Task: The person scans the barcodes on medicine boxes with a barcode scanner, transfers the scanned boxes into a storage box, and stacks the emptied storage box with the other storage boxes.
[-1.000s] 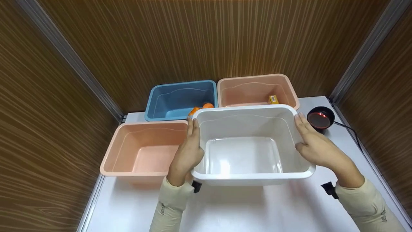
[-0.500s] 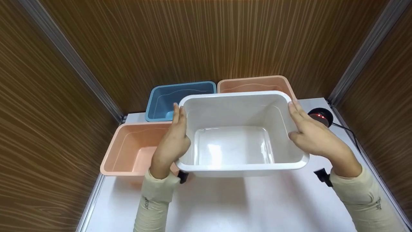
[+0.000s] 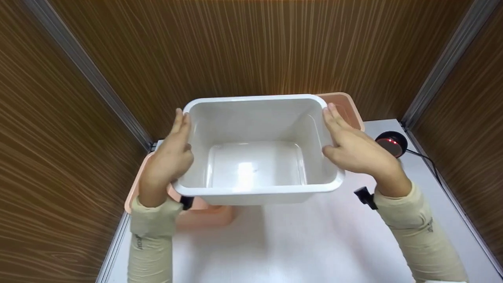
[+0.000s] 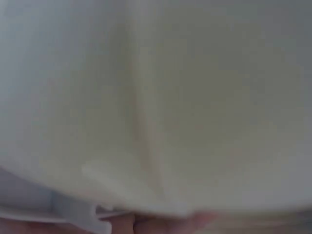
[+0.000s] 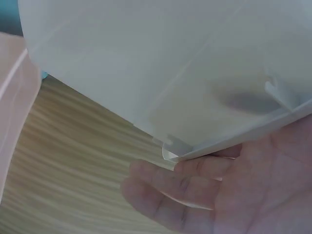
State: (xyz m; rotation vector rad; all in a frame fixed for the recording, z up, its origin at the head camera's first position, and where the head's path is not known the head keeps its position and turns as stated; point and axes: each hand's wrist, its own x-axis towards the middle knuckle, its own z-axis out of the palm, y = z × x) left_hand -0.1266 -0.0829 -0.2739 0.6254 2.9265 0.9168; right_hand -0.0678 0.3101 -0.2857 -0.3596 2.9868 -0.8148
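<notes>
Held off the table in the head view is a large white plastic bin (image 3: 255,165), tilted so its bare inside faces me. At its left rim my left hand (image 3: 167,159) grips the edge, with two fingers straight along the side. My right hand (image 3: 355,149) holds the right rim in the same way, thumb over the edge. The right wrist view shows the right palm and fingers (image 5: 195,195) against the rim from below. In the left wrist view the bin's outer wall (image 4: 209,97) fills nearly everything, blurred; only a strip of fingers shows.
A peach bin (image 3: 210,216) stands at the left, mostly behind the white one. Another peach bin (image 3: 342,106) is at the back right. A black round device (image 3: 391,144) with red lights and a cable (image 3: 428,158) sits on the right. Wood-patterned walls (image 3: 251,47) surround the table.
Both hands have carried the white bin left and upward in the head view. It now covers the blue bin, much of the left peach bin and part of the back one.
</notes>
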